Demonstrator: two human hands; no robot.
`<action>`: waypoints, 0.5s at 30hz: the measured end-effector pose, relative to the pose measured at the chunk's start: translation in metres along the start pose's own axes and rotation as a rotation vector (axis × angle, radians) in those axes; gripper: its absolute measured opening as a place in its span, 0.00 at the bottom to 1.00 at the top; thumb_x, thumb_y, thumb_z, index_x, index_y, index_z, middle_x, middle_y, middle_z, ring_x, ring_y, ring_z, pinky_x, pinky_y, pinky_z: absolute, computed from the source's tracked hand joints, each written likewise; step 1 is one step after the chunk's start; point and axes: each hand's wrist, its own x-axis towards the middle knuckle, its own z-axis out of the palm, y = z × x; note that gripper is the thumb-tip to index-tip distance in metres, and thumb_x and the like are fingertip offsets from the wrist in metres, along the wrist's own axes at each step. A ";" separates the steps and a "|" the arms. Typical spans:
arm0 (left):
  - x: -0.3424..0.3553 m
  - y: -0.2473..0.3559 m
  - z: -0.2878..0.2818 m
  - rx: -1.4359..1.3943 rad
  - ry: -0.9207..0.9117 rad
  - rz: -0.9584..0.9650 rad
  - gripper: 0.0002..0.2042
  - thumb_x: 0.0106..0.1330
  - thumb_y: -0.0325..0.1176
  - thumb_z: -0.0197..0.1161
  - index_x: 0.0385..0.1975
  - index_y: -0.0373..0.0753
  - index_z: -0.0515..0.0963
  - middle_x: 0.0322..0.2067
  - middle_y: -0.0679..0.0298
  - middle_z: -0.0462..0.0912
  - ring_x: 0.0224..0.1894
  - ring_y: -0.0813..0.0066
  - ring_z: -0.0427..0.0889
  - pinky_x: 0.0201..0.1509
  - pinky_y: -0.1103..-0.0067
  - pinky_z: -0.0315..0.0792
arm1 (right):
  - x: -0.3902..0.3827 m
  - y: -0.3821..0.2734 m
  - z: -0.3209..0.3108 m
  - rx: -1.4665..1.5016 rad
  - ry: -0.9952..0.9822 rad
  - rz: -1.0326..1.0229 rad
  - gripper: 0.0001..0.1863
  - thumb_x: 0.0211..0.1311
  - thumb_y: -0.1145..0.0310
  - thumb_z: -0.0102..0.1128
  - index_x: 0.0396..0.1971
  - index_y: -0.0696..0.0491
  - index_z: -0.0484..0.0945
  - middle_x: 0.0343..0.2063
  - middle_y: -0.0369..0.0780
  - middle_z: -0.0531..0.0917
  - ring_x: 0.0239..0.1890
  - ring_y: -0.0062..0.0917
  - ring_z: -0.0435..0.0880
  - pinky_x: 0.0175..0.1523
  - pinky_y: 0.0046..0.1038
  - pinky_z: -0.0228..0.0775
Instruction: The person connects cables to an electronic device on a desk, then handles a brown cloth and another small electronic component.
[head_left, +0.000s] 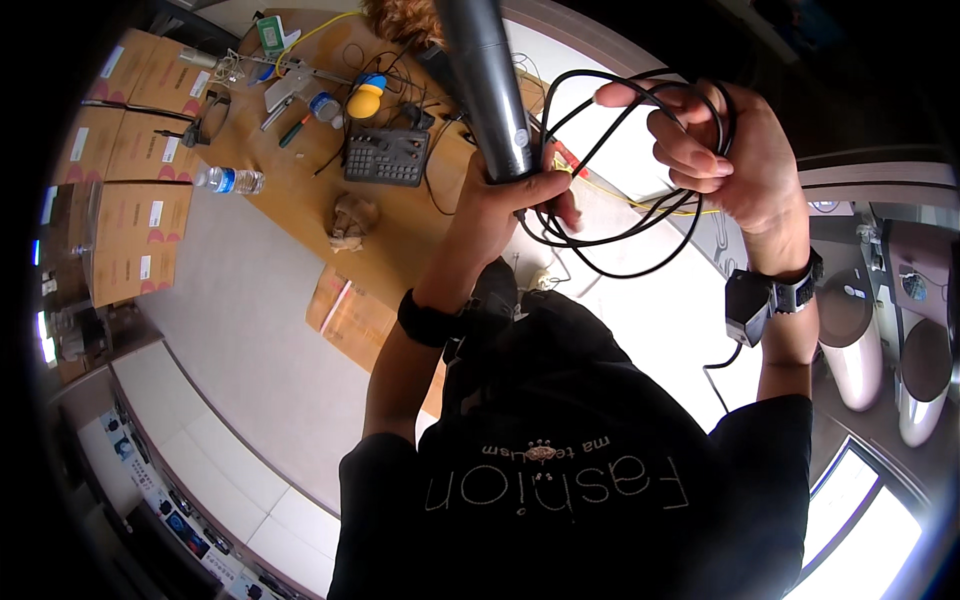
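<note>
My left hand [492, 205] is closed round the lower end of a dark grey, tube-shaped appliance [490, 90]. Its far end runs out past the top of the picture, so its exact kind cannot be told. A black power cord [630, 277] hangs in loose loops between both hands, and some loops pass by the left fingers. To the right, my right hand [740, 155] is raised with curled fingers hooked through the loops, gripping the cord. Behind the appliance, at the top, is a mass of curly reddish-brown hair [400, 18].
A wooden table [290, 200] holds a black keypad device [385, 157], a yellow-and-blue object [366, 97], tangled wires and a crumpled brown item [352, 220]. A plastic bottle [230, 180] lies near its left edge. Cardboard boxes [135, 230] are stacked at left.
</note>
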 end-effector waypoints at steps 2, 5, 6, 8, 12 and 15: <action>0.002 -0.002 -0.008 0.048 -0.037 0.047 0.07 0.50 0.22 0.57 0.26 0.36 0.66 0.18 0.62 0.71 0.14 0.71 0.72 0.23 0.78 0.71 | 0.001 0.001 -0.001 0.098 0.123 0.069 0.25 0.62 0.61 0.27 0.42 0.68 0.67 0.06 0.33 0.59 0.06 0.12 0.45 0.09 0.12 0.42; 0.000 0.011 -0.002 0.180 0.038 0.056 0.09 0.50 0.22 0.55 0.26 0.40 0.62 0.17 0.65 0.65 0.10 0.74 0.65 0.19 0.76 0.66 | 0.008 0.001 -0.019 0.026 -0.005 0.096 0.26 0.63 0.55 0.27 0.30 0.63 0.69 0.09 0.37 0.64 0.07 0.13 0.48 0.11 0.13 0.39; 0.001 0.016 -0.003 0.101 0.019 0.036 0.09 0.48 0.21 0.58 0.26 0.37 0.64 0.16 0.64 0.68 0.10 0.75 0.67 0.17 0.78 0.66 | 0.010 0.001 -0.025 -0.033 -0.074 0.114 0.35 0.62 0.46 0.28 0.34 0.68 0.70 0.08 0.37 0.67 0.05 0.13 0.56 0.10 0.12 0.45; 0.001 0.024 -0.005 0.007 0.021 -0.016 0.10 0.46 0.19 0.61 0.26 0.33 0.67 0.17 0.64 0.71 0.10 0.77 0.68 0.13 0.81 0.65 | 0.006 0.003 -0.026 -0.172 -0.197 0.140 0.37 0.62 0.44 0.27 0.32 0.69 0.71 0.07 0.39 0.69 0.06 0.15 0.63 0.10 0.12 0.50; -0.001 0.036 -0.003 0.149 0.013 -0.095 0.12 0.44 0.20 0.63 0.28 0.33 0.69 0.17 0.65 0.70 0.10 0.79 0.68 0.14 0.81 0.65 | 0.004 -0.004 -0.013 -0.338 -0.467 0.132 0.31 0.62 0.48 0.35 0.28 0.65 0.73 0.04 0.33 0.66 0.04 0.12 0.61 0.10 0.13 0.48; -0.004 0.038 0.000 0.243 -0.009 -0.070 0.11 0.43 0.22 0.63 0.26 0.33 0.70 0.18 0.65 0.71 0.12 0.78 0.70 0.16 0.81 0.67 | 0.002 0.001 0.006 -0.173 -0.303 -0.152 0.18 0.64 0.60 0.40 0.24 0.57 0.71 0.04 0.25 0.56 0.06 0.07 0.50 0.13 0.13 0.39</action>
